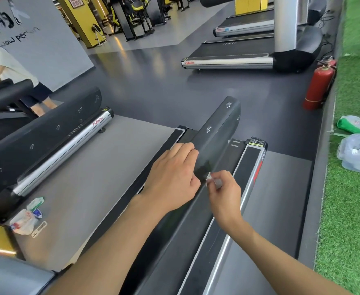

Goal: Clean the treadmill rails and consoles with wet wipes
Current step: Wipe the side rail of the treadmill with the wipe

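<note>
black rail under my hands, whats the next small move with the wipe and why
Probably slide the right hand, which pinches the wipe against the black rail, on toward the rail's far end. The wipe sits mid-rail just beside the left hand gripping it, and a long stretch lies ahead.

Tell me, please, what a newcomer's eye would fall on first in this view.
Two bare hands at centre: the left hand holds the black handrail while the right hand pinches a small white wipe against it. A red fire extinguisher stands at right, beside the green turf.
</note>
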Action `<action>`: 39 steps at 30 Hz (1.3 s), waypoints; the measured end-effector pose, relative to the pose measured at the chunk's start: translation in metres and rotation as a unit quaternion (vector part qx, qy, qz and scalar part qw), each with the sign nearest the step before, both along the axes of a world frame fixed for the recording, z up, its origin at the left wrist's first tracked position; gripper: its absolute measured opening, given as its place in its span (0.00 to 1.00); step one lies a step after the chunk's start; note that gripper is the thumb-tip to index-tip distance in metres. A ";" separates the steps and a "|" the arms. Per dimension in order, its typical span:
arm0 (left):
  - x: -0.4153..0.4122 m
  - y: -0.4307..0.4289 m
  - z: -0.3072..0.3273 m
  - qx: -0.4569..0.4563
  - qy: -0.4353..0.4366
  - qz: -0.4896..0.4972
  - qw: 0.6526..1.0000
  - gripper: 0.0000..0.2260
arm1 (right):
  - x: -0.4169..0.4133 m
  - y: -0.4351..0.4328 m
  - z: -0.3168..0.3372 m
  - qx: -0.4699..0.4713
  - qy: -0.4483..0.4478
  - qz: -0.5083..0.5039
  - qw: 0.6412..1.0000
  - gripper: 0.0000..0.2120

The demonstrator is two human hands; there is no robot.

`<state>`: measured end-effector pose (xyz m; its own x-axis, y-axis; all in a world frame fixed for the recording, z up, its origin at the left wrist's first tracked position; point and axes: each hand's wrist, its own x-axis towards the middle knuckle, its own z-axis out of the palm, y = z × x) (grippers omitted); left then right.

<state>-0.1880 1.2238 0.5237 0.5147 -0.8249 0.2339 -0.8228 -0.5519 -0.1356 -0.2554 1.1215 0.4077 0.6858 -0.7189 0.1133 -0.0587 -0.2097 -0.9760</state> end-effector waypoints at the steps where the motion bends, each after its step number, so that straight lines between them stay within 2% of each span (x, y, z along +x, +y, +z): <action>1: 0.000 0.000 0.000 -0.001 0.000 0.000 1.000 0.16 | 0.002 -0.002 -0.001 0.015 0.009 -0.007 1.000 0.07; 5: 0.000 0.000 0.000 0.000 -0.004 0.003 1.000 0.16 | 0.005 0.000 -0.008 0.025 0.043 -0.001 0.999 0.06; 11: -0.001 -0.001 0.001 0.000 -0.007 0.002 1.000 0.16 | 0.013 -0.006 -0.010 0.088 0.084 -0.002 0.993 0.04; 15: -0.001 -0.001 0.001 0.002 -0.004 0.004 1.000 0.16 | 0.012 -0.007 -0.012 0.113 0.072 0.010 0.991 0.05; 18: -0.001 -0.001 0.001 0.000 -0.006 0.004 1.000 0.16 | 0.012 -0.008 -0.004 0.073 0.039 -0.024 0.996 0.04; 21: -0.001 -0.001 0.001 0.004 -0.007 0.005 1.000 0.16 | 0.007 -0.005 0.000 0.019 0.013 -0.012 1.000 0.04; 24: -0.001 -0.001 0.000 0.001 -0.009 0.006 1.000 0.16 | 0.009 -0.007 0.003 0.029 0.010 -0.027 0.999 0.04; 28: -0.001 -0.001 0.000 0.002 -0.010 0.004 1.000 0.16 | 0.009 -0.007 0.006 -0.018 0.001 -0.021 1.000 0.04; 31: -0.001 -0.001 0.001 -0.001 -0.005 0.003 1.000 0.16 | 0.012 -0.012 0.011 0.014 0.000 -0.040 0.999 0.05; 35: -0.001 -0.001 0.001 0.002 -0.005 0.003 1.000 0.16 | 0.010 -0.007 0.013 -0.043 -0.019 -0.031 0.998 0.06; 39: -0.001 -0.001 0.000 -0.004 -0.007 0.005 1.000 0.16 | 0.012 -0.012 0.020 -0.046 -0.027 -0.039 0.998 0.06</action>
